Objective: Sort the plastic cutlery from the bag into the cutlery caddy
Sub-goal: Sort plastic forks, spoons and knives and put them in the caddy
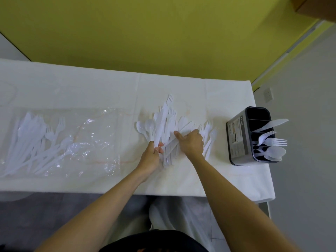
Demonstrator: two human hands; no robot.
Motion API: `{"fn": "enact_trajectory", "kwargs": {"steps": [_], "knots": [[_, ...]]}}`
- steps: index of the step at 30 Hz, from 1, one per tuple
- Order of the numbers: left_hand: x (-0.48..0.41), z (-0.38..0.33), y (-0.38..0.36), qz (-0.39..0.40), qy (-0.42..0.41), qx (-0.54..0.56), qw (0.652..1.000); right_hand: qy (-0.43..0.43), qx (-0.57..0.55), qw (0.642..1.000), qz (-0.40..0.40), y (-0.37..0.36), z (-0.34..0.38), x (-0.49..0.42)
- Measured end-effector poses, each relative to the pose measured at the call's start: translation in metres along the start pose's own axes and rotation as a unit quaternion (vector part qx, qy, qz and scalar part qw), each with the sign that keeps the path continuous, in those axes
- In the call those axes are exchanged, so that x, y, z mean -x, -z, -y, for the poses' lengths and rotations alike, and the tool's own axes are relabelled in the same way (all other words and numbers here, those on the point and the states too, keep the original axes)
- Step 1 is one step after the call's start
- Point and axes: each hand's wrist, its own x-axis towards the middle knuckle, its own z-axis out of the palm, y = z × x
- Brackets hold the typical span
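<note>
A loose pile of white plastic cutlery (169, 122) lies mid-table, with forks, knives and spoons mixed. My left hand (151, 154) grips the handle ends of a few pieces at the pile's near left side. My right hand (190, 142) lies on the pile's right part, fingers curled over several handles. A clear plastic bag (94, 142) at the left holds more white cutlery (34, 139). The grey cutlery caddy (238, 140) stands at the right, holding a knife (272, 124), forks (271, 140) and spoons (274, 153) in separate compartments.
A white cloth covers the table (91, 88). The table's right edge runs just past the caddy. A yellow-green wall stands behind the table, and a wall socket (268, 94) is at the right. Grey floor lies below the near edge.
</note>
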Motion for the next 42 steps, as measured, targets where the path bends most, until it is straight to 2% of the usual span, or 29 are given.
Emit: {"fn": "enact_trajectory", "kwargs": {"steps": [7,12,15,19,22,31,38,42], "knots": [[-0.002,0.004,0.006,0.001,0.024,0.056,0.998,0.017,0.083,0.996,0.035,0.004,0.002,-0.015],[-0.001,0.004,0.009,0.004,0.044,0.074,0.996,0.018,0.085,0.995,0.051,0.002,0.003,-0.011],[-0.001,0.005,0.009,0.002,0.040,0.052,0.998,0.018,0.117,0.991,0.063,-0.004,0.010,-0.007],[0.000,0.007,0.009,-0.015,-0.002,0.032,0.999,0.009,0.088,0.992,0.093,-0.003,0.012,-0.011],[-0.002,0.006,0.011,-0.016,0.008,0.050,0.999,0.012,0.087,0.991,0.100,-0.001,0.009,-0.010],[-0.003,-0.002,0.017,-0.003,0.026,0.074,0.997,-0.001,-0.035,0.988,0.150,0.024,-0.003,-0.007],[-0.002,-0.020,0.021,0.020,-0.006,0.110,0.994,0.009,-0.172,0.967,0.186,0.050,-0.010,0.003],[-0.004,-0.035,0.017,0.004,-0.043,0.066,0.997,0.046,-0.208,0.961,0.176,0.080,-0.003,0.013]]}}
